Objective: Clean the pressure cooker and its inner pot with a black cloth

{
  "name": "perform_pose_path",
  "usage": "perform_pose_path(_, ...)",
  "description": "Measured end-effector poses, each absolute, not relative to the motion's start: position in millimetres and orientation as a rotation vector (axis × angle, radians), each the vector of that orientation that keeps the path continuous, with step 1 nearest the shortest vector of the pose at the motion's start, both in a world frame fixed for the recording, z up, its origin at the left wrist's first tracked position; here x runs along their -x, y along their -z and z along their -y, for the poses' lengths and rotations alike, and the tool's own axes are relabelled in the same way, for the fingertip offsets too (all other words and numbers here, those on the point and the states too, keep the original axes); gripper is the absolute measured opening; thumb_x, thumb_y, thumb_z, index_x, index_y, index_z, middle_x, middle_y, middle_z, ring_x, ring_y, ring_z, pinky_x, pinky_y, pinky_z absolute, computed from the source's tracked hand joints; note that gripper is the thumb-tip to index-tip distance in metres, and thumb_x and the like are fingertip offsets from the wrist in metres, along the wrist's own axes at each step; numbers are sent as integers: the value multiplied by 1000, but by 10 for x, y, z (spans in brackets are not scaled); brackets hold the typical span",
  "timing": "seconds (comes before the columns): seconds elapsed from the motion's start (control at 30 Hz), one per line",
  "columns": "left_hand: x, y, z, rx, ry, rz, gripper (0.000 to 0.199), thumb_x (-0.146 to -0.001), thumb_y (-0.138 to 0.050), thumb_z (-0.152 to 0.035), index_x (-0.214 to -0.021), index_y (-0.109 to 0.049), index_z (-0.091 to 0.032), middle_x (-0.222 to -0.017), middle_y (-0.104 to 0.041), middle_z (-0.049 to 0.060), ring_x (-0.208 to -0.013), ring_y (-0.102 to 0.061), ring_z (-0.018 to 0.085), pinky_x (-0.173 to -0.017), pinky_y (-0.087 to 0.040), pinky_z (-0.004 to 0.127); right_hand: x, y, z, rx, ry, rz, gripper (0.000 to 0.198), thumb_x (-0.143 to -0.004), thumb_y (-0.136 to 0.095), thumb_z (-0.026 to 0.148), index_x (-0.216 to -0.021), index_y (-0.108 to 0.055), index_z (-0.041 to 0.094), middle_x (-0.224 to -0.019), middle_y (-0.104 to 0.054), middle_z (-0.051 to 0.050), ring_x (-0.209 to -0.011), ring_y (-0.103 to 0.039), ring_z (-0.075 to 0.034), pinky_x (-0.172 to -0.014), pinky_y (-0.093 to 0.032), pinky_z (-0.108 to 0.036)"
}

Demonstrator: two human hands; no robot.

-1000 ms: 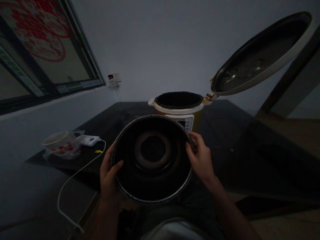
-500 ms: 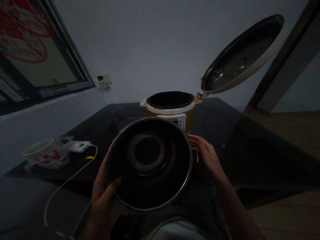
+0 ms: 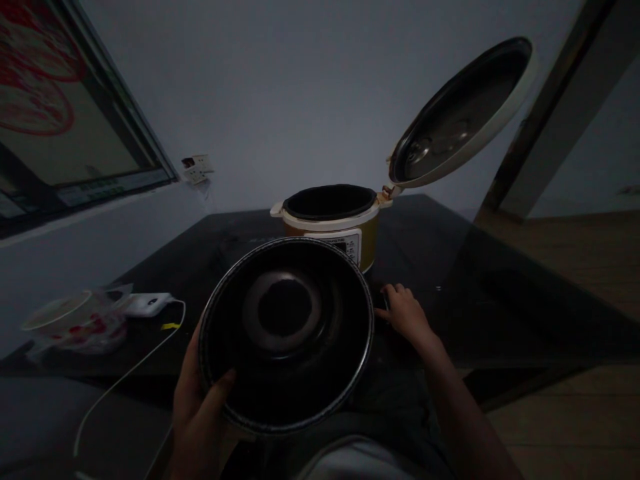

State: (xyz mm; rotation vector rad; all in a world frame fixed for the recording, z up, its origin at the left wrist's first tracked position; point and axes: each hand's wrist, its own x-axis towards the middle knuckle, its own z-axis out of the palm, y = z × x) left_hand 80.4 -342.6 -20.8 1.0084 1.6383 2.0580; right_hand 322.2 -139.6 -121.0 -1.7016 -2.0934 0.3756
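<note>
A dark, round inner cooking pot (image 3: 320, 400) is tilted toward me, its hollow inside and ringed base in view. My left hand (image 3: 197, 400) grips its left side, with the thumb over the rim and the fingers hidden behind. Just right of the pot is my right hand (image 3: 404, 313), apart from it and low over the table. Its fingers are curled toward the thumb around a small pale sliver that I cannot make out. Behind the pot stands an electric cooker (image 3: 369, 243) with a dark opening, its lid (image 3: 463, 120) raised on the right.
A dark table (image 3: 475, 293) carries the cooker. To the left are a paper bowl in a plastic bag (image 3: 95, 323) and a white device (image 3: 149, 305) with a white cable (image 3: 135, 365). Wall sockets (image 3: 197, 168) sit beside a window.
My right hand has left the pot's right side and moved down to the table, its fingers curling. The pot stays in my left hand. The whole view has shifted slightly.
</note>
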Motion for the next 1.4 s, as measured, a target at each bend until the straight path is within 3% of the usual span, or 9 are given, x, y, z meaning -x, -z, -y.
perform_pose_path(0.17,-735,249,3421,-1031,-2040,-1643,59,-77,-72,-25,-132,-59,-37,-145,-53,-5,-140,-39,29,-122,-23,42,-3291,1285,1385,1611,-482,2048,20,-71,-71,25,-80,-53,21,-88,-61,-5,-86,-56,-25,-70,-39,-32)
perform_pose_path(0.3,-689,328,3418,-1040,-2016,-1632,61,-77,-73,-30,-136,-55,-36,-146,-52,-3,-141,-38,31,-119,-29,46,-3321,1353,1490,1449,-605,1975,6,-80,-53,23,-80,-47,23,-81,-61,-1,-75,-58,-18,-68,-43,-28)
perform_pose_path(0.53,-630,442,3471,-1132,-1950,-1646,67,-80,-71,-33,-142,-47,-35,-151,-46,0,-141,-36,34,-115,-35,49,-3199,1457,1643,1311,-667,1862,34,-73,-58,22,-106,-52,24,-105,-65,-5,-98,-62,-24,-85,-47,-39)
perform_pose_path(0.7,-611,426,3478,-1266,-1882,-1776,68,-79,-72,-36,-143,-47,-34,-151,-46,0,-143,-33,33,-118,-30,49,-3141,1450,1710,1200,-677,1887,24,-76,-49,14,-95,-61,24,-102,-65,-6,-102,-60,-24,-94,-44,-41)
perform_pose_path(0.87,-606,431,3468,-1348,-1829,-1812,71,-80,-72,-37,-144,-44,-33,-153,-43,1,-144,-31,33,-118,-29,50,-3337,1361,1758,1134,-649,1595,17,-77,-53,26,-91,-62,22,-98,-63,-6,-98,-60,-24,-93,-45,-42)
perform_pose_path(1.1,-638,465,3470,-1358,-1849,-1760,71,-82,-70,-34,-146,-40,-35,-154,-40,0,-145,-29,32,-119,-26,50,-3466,1217,1796,1081,-1070,810,65,-65,-78,39,-124,-54,28,-108,-66,-4,-95,-65,-21,-78,-53,-34)
perform_pose_path(1.27,-692,405,3466,-1365,-1864,-1774,70,-81,-69,-37,-146,-42,-32,-153,-43,2,-145,-30,33,-120,-23,52,-3338,1262,1767,1028,-1275,696,93,-52,-88,31,-135,-46,27,-106,-69,-3,-98,-67,-20,-87,-53,-33)
perform_pose_path(1.33,-694,397,3467,-1344,-1875,-1775,70,-81,-70,-36,-145,-43,-32,-152,-43,2,-145,-29,33,-120,-24,51,-3311,1284,1758,1016,-1337,737,89,-50,-88,26,-130,-50,25,-105,-70,-2,-96,-68,-20,-88,-54,-34)
perform_pose_path(1.4,-685,405,3470,-1333,-1856,-1776,70,-80,-70,-35,-145,-44,-32,-152,-44,2,-145,-29,33,-120,-26,50,-3306,1299,1754,1006,-1418,819,65,-54,-84,28,-113,-60,22,-100,-72,-4,-89,-70,-22,-84,-56,-38)
